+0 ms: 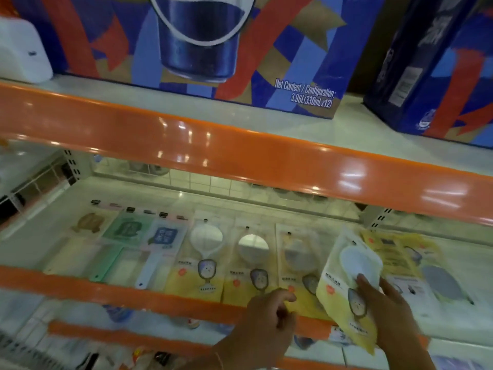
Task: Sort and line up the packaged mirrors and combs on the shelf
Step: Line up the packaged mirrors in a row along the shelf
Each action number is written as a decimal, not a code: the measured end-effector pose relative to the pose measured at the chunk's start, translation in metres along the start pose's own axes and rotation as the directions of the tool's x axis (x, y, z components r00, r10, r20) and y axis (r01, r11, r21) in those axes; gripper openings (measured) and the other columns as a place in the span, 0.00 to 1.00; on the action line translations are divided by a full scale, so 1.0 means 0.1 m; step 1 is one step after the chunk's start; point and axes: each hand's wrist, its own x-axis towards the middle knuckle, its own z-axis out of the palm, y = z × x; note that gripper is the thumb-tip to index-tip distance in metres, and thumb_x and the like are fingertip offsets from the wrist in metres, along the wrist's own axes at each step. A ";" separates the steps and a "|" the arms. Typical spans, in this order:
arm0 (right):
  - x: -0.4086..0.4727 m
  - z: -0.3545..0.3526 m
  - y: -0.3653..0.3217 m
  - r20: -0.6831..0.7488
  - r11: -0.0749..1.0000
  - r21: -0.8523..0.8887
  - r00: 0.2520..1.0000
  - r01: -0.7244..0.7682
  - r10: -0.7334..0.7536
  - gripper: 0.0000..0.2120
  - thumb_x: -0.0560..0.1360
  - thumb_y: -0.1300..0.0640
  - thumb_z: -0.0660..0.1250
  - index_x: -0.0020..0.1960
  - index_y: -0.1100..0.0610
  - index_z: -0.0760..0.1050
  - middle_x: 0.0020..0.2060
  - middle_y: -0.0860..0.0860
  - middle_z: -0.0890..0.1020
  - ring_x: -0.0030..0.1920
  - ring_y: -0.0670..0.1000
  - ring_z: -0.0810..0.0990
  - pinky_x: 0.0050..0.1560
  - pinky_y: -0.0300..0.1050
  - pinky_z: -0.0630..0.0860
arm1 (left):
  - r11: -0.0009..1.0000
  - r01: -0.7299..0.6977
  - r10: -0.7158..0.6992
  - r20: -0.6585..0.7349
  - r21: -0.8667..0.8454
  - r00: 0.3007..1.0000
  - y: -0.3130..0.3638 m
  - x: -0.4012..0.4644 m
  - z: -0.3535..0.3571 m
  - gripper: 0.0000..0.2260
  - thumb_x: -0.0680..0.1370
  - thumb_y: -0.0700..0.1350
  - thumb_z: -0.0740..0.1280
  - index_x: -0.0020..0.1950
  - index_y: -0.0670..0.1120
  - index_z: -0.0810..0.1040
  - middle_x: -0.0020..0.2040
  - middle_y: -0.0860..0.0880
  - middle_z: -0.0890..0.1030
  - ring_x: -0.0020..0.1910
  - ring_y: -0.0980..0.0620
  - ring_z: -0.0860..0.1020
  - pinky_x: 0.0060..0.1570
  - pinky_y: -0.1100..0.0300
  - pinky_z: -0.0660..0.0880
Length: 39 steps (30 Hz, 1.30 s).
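On the white middle shelf lie three packaged combs, tan, green and blue, side by side at the left. To their right three yellow packaged mirrors lie in a row. My right hand grips another yellow mirror pack, tilted above the shelf's front edge, thumb on its round white mirror. My left hand hovers at the front edge with fingers loosely curled, holding nothing, its fingertips near the third pack.
More yellow packs lie skewed at the right of the shelf. An orange rail edges its front; another orange rail overhangs above. Large blue drink cartons stand on the upper shelf. Lower shelves hold blurred goods.
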 end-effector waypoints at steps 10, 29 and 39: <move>0.86 -0.39 0.35 0.137 0.942 -0.325 0.990 0.087 -0.044 0.32 0.69 0.45 0.74 0.68 0.56 0.71 0.54 0.56 0.82 0.50 0.55 0.82 0.45 0.50 0.79 | 0.785 -0.104 0.228 -0.130 0.611 0.965 -0.16 0.77 0.69 0.21 0.78 0.54 0.53 0.66 0.47 0.74 0.66 0.47 0.74 0.68 0.46 0.69 0.68 0.51 0.66; 1.18 -0.29 0.61 0.522 0.268 -0.738 0.775 0.620 -0.357 0.31 0.72 0.32 0.45 0.70 0.43 0.67 0.76 0.53 0.60 0.75 0.59 0.57 0.70 0.60 0.59 | 0.584 0.004 0.167 -0.125 0.812 0.978 -0.27 0.79 0.86 0.27 0.80 0.60 0.51 0.74 0.47 0.64 0.76 0.47 0.61 0.77 0.46 0.53 0.73 0.50 0.49; 1.05 -0.28 0.61 0.493 0.267 -0.776 0.813 0.572 -0.310 0.34 0.72 0.33 0.43 0.75 0.43 0.60 0.77 0.52 0.55 0.76 0.58 0.52 0.73 0.56 0.54 | 0.595 0.016 0.167 -0.144 0.803 0.975 -0.30 0.81 0.87 0.27 0.80 0.61 0.51 0.74 0.47 0.65 0.76 0.47 0.62 0.77 0.48 0.54 0.74 0.47 0.55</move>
